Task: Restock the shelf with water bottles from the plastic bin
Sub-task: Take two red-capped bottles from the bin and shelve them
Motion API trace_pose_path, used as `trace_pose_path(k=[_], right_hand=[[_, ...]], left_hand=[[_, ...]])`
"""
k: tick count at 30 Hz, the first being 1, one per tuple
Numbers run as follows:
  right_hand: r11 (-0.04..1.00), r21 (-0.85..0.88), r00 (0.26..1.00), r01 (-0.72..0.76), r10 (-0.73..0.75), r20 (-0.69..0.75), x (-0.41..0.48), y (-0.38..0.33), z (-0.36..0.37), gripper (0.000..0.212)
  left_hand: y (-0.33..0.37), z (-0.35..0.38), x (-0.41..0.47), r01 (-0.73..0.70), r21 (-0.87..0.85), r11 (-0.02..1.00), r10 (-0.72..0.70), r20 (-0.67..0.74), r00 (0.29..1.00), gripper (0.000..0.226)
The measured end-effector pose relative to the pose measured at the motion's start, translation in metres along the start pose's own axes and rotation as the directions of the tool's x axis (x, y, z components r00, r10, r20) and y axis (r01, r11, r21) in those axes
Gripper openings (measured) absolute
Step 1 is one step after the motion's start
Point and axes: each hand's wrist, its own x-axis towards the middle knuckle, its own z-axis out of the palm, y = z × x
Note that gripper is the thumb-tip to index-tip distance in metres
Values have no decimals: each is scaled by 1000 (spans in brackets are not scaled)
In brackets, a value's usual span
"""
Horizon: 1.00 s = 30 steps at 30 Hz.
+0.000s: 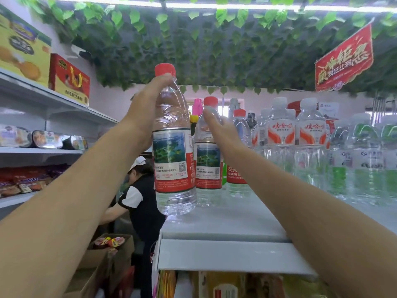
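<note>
My left hand point(148, 108) grips the shoulder of a clear water bottle point(174, 160) with a red cap and red-and-white label, its base at the left front edge of the white top shelf point(225, 222). My right hand point(219, 127) wraps the upper part of a second red-capped bottle point(208, 168) standing on the shelf just behind and to the right. A third red-capped bottle point(238, 168) stands behind that one. The plastic bin is out of view.
White-capped water bottles point(296, 143) and green-labelled ones point(365, 164) fill the shelf's right side. A person in a white cap point(139, 190) bends over cardboard boxes point(107, 261) in the aisle at the left. Snack shelves point(32, 151) line the left wall. Leaves and a red banner point(343, 61) hang overhead.
</note>
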Motion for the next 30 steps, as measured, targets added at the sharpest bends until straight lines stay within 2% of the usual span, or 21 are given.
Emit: trace_pose_path(k=[5,12,15,17,20,24,28,30], right_hand=[[999,-30,998,29,-27,61,3,-1,-9,64],[996,-88,998,16,-11,56,2,1,-6,79],[984,-165,997,68,-63,34,2,3,-8,75],[961,-255,994,104,-95,49,2,2,-12,70],[932,-344,993,113,-94,72,-1,-3,-15,81],[873,-471,990,128,-85,111,-6,-12,-16,82],[779,-609,988,149,-140,62,-14,-32,-30,82],[753,-640,987,151,-149,57,-18,-40,-40,74]], left_hand=[[1,1,-4,4,-3,1000,-3,17,1000,20],[6,-2,-8,15,12,1000,-15,1,1000,24],[10,-2,-11,26,16,1000,-26,4,1000,21],[13,-1,-12,23,23,999,-23,-8,1000,20],[16,0,-15,13,30,999,-12,-26,1000,19],[23,1,-19,24,70,997,-23,-25,999,19],[34,7,-25,29,111,993,-26,-29,999,18],[39,12,-29,37,126,991,-34,-25,999,19]])
